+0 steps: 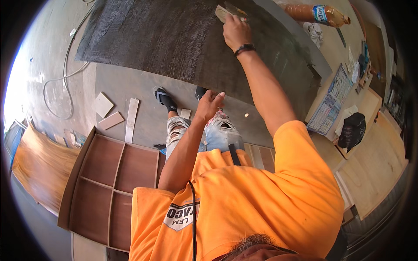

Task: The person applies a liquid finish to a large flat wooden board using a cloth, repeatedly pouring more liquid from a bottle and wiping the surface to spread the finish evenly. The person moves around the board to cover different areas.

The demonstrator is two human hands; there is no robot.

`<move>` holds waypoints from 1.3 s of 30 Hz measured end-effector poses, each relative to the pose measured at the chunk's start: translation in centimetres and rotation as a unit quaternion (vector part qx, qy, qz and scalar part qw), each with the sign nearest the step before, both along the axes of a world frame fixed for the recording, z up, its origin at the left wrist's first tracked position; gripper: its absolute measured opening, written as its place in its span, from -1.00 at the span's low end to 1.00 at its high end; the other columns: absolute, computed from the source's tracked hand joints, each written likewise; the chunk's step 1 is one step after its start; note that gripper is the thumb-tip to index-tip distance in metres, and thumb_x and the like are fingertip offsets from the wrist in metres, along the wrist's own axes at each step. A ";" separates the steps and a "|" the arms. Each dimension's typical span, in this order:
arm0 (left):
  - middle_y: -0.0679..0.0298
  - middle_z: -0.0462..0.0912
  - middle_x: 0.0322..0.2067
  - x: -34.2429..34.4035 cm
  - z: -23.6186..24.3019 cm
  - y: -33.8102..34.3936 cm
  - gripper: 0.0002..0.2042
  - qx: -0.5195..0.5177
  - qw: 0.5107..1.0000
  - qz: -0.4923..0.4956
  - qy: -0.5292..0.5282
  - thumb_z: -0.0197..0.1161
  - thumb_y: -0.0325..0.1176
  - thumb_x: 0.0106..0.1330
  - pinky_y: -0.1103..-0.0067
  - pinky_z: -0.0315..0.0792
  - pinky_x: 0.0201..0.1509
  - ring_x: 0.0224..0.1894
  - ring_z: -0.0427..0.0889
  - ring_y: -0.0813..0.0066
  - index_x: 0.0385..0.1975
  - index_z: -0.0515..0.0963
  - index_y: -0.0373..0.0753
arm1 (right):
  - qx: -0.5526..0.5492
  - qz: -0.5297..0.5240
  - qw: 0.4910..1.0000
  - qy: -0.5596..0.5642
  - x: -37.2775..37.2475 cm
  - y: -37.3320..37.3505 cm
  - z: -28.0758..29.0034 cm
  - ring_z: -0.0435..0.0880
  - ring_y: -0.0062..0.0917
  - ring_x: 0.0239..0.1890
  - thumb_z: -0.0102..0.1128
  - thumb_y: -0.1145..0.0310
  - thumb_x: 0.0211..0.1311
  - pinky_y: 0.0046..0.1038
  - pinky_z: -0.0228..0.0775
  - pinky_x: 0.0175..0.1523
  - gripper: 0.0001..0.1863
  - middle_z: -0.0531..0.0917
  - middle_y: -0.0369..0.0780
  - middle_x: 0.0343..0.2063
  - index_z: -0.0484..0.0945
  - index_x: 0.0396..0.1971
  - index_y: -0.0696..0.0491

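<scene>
My right hand (236,32) grips a small pale, flat spreader (223,14) with a darker piece behind it, on the far part of a large dark panel (143,39). The panel's surface is streaked with a dark coating. My left hand (211,102) is at the panel's near edge, above my legs, with fingers loosely bent and apart and nothing visible in it; whether it touches the edge I cannot tell.
A bottle of brown liquid (331,16) lies beyond the panel. Wood offcuts (132,117), a cable (65,78) and a gridded wooden frame (114,174) are on the left. A curved veneered board (37,167), plywood sheets (372,165) and a dark bag (352,130) lie at the sides.
</scene>
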State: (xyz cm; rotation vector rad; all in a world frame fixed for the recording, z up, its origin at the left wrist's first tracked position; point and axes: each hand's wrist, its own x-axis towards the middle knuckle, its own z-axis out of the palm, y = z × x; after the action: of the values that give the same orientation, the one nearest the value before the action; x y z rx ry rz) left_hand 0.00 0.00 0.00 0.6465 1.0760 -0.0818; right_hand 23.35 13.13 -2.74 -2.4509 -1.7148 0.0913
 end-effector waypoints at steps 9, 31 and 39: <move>0.11 0.57 -0.18 -0.9 0.6 1.0 -0.55 -0.034 0.999 0.015 0.008 0.20 -0.10 0.32 0.51 0.49 -0.18 -0.20 0.62 0.34 -0.07 0.36 -0.41 | -0.086 -0.199 0.972 0.093 3.0 2.3 1.3 0.62 -0.06 -0.16 0.05 0.28 0.14 -0.10 0.47 -0.06 -0.75 0.64 0.00 -0.26 0.59 -0.28 0.09; 0.09 0.49 -0.02 -20.9 0.2 3.1 -0.43 -0.081 0.983 0.094 0.133 0.18 -0.09 0.31 0.38 0.56 -0.12 -0.09 0.60 0.22 0.18 0.25 -0.33 | -0.170 0.057 0.960 0.213 -12.0 -3.7 3.4 0.63 -0.18 -0.19 0.16 0.21 0.13 -0.20 0.48 -0.06 -0.74 0.65 -0.16 -0.28 0.63 -0.19 -0.08; 0.10 0.48 -0.03 -28.2 1.5 2.8 -0.43 -0.063 0.971 0.163 0.161 0.19 -0.05 0.31 0.36 0.58 -0.15 -0.12 0.61 0.21 0.15 0.27 -0.33 | -0.190 0.039 0.950 0.247 -21.0 -11.6 3.4 0.61 -0.19 -0.19 0.15 0.29 0.10 -0.21 0.46 -0.07 -0.74 0.64 -0.12 -0.30 0.62 -0.20 0.01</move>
State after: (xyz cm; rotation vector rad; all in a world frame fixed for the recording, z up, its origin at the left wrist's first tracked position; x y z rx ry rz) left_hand -28.19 2.79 1.45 0.3411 1.4670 0.0307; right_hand 2.36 1.58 0.69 -2.3057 -1.6712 1.0367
